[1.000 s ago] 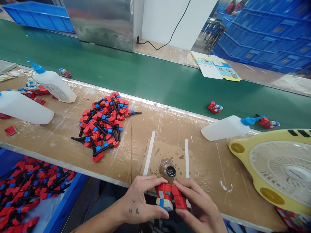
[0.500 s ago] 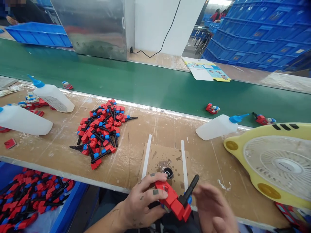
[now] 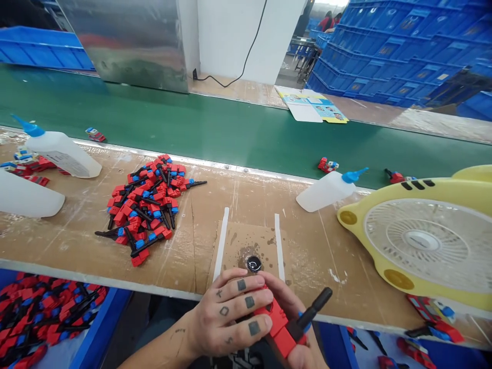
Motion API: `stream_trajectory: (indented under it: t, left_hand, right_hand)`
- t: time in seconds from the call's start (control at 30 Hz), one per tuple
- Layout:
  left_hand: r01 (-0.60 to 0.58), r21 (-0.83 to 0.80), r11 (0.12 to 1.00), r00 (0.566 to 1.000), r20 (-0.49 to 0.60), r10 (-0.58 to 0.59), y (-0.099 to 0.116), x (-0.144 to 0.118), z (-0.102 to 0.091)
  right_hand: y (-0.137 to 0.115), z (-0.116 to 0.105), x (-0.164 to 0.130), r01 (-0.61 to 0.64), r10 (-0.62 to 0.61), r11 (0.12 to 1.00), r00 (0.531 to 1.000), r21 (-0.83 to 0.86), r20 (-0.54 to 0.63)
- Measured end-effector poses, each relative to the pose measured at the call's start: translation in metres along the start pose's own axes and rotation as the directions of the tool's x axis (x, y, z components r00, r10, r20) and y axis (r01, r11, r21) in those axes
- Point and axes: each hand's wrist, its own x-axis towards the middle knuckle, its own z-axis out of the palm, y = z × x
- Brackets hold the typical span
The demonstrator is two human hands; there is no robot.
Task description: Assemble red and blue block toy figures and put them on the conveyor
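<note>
Both of my hands are closed around one red toy piece [image 3: 279, 328] with a blue part and a black rod that points up to the right. My left hand [image 3: 230, 318] covers its left end with the fingers laid over the top. From beneath and to the right, my right hand [image 3: 303, 353] wraps it, partly hidden by the toy. Just beyond my fingertips a small round dish of dark liquid [image 3: 254, 264] sits on a wet-spotted cardboard sheet [image 3: 246, 236] between two white tape strips. A heap of similar red, blue and black pieces [image 3: 148, 200] lies to the left.
White bottles with blue nozzles stand or lie left [image 3: 71, 154] and right [image 3: 326, 190]. A yellow fan [image 3: 418, 241] takes up the right side. Blue bins of pieces sit below left [image 3: 92, 323] and right [image 3: 338, 343]. Beyond the table runs a green conveyor belt [image 3: 215, 130].
My right hand, apart from the toy before, has come in and closed on it. The toy has moved slightly to the right in view. The whole scene has shifted left as my head turned.
</note>
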Motion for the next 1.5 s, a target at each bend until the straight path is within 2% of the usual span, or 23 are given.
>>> stream_trajectory:
  t: [0.07, 0.23, 0.37, 0.43, 0.53, 0.6, 0.73, 0.87, 0.97, 1.13, 1.27, 1.33, 1.4, 1.47, 1.5]
  left_hand:
    - [-0.041, 0.083, 0.996, 0.999, -0.03, 0.044, 0.001, 0.0, 0.002]
    - [0.01, 0.13, 0.991, 0.994, -0.111, 0.005, 0.004, -0.001, 0.012]
    - [-0.033, 0.131, 0.991, 0.993, -0.111, 0.048, 0.0, 0.001, 0.014]
    - [0.011, 0.116, 0.993, 0.991, -0.134, 0.004, -0.004, 0.0, 0.012]
    - [0.108, 0.107, 0.988, 0.966, -0.248, -0.079, -0.014, -0.007, 0.001]
    - [0.189, 0.172, 0.967, 0.947, -0.293, -0.133, -0.025, -0.016, -0.009]
    - [0.314, 0.363, 0.877, 0.933, -0.29, -0.214, -0.047, -0.04, -0.027]
    - [0.353, 0.429, 0.831, 0.929, -0.266, -0.257, -0.061, -0.06, -0.027]
    - [0.397, 0.402, 0.825, 0.912, -0.272, -0.307, -0.065, -0.064, -0.024]
    - [0.492, 0.211, 0.845, 0.865, -0.225, -0.448, -0.067, -0.06, -0.024]
    - [0.471, 0.14, 0.871, 0.874, -0.208, -0.439, -0.071, -0.06, -0.022]
    - [0.456, 0.131, 0.88, 0.878, -0.232, -0.42, -0.074, -0.063, -0.018]
    - [0.45, 0.128, 0.884, 0.876, -0.253, -0.41, -0.078, -0.066, -0.013]
    - [0.442, 0.138, 0.886, 0.879, -0.262, -0.398, -0.084, -0.071, -0.009]
    - [0.433, 0.151, 0.889, 0.884, -0.262, -0.386, -0.088, -0.073, -0.007]
  right_hand:
    - [-0.004, 0.004, 0.001, 0.003, -0.003, 1.0, 1.0, 0.011, 0.008]
    - [-0.021, 0.016, 0.004, 0.009, -0.009, 1.0, 1.0, -0.023, 0.013]
    - [-0.027, 0.008, 0.008, 0.025, -0.026, 0.995, 1.0, -0.093, -0.01]
    - [-0.029, -0.002, 0.011, 0.051, -0.056, 0.994, 0.997, -0.097, -0.048]
    - [-0.038, -0.017, 0.019, 0.132, -0.143, 0.986, 0.985, -0.104, -0.102]
    - [-0.047, -0.023, 0.029, 0.187, -0.198, 0.977, 0.974, -0.1, -0.113]
    - [-0.066, -0.024, 0.051, 0.237, -0.237, 0.971, 0.964, -0.015, -0.122]
    - [-0.075, -0.021, 0.071, 0.236, -0.231, 0.971, 0.969, 0.047, -0.091]
    - [-0.076, -0.022, 0.086, 0.235, -0.231, 0.971, 0.97, 0.054, -0.071]
    - [-0.081, -0.024, 0.116, 0.219, -0.218, 0.973, 0.976, 0.076, -0.021]
    - [-0.083, -0.027, 0.129, 0.229, -0.231, 0.97, 0.973, 0.076, 0.021]
    - [-0.081, -0.034, 0.137, 0.238, -0.239, 0.971, 0.97, 0.02, 0.048]
    - [-0.079, -0.047, 0.154, 0.256, -0.249, 0.953, 0.967, -0.161, 0.059]
    - [-0.078, -0.064, 0.185, 0.25, -0.263, 0.85, 0.964, -0.464, 0.037]
    - [-0.08, -0.072, 0.205, 0.224, -0.275, 0.744, 0.961, -0.629, 0.017]
